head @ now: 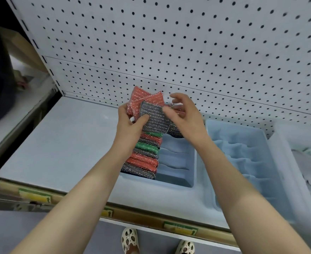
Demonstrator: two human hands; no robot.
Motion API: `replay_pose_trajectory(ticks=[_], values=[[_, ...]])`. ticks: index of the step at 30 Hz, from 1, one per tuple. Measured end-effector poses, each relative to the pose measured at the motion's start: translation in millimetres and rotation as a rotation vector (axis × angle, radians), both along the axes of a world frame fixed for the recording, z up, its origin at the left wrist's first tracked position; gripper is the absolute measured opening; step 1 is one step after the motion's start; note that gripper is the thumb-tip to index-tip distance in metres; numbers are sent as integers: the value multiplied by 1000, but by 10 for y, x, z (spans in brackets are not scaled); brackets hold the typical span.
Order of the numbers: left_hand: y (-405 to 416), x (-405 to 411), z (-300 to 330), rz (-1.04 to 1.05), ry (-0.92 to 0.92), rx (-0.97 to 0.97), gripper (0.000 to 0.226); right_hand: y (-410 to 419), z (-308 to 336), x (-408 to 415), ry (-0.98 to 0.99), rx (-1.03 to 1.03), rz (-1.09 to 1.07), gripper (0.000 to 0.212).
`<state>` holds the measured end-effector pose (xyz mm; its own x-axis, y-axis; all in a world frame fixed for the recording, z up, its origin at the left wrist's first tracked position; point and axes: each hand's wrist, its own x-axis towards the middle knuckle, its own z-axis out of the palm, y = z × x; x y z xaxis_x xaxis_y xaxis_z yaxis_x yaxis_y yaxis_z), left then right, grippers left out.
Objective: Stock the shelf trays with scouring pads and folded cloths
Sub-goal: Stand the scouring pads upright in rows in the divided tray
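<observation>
While the left hand (pixel 130 123) grips a fan of red and grey scouring pads (pixel 147 107), the right hand (pixel 183 114) pinches the grey one's edge at three o'clock; the tray (pixel 176 178) lies at six o'clock below both hands, its filled row running twelve to six; the empty column beside it sits nearer the right hand.

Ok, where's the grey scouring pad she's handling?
Centre of the head view: grey scouring pad pinched between both hands, above the row of pads in the left tray.

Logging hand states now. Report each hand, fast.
Left hand: holding a fan of scouring pads, red and grey.
Right hand: fingers pinching the grey pad at its edge.
</observation>
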<state>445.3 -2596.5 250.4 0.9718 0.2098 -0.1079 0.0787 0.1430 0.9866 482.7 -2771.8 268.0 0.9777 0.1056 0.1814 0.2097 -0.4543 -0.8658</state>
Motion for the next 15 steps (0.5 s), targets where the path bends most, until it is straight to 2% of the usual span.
replay_pose_trajectory(ticks=[2, 5, 7, 12, 15], values=[[-62, 14, 13, -32, -6, -36, 49, 5, 51, -11, 28, -46, 86, 41], [-122, 40, 33, -22, -10, -82, 29, -69, 64, 1, 83, 5, 86, 30], [-139, 51, 38, -5, -28, -24, 23, -161, 61, -2, 107, -4, 78, 26], [-90, 46, 48, 75, -82, -73, 26, -531, 8, 1, -4, -300, -100, 20], [-60, 26, 36, 104, -88, -72, 28, -588, -55, 16, -16, -528, -83, 28]])
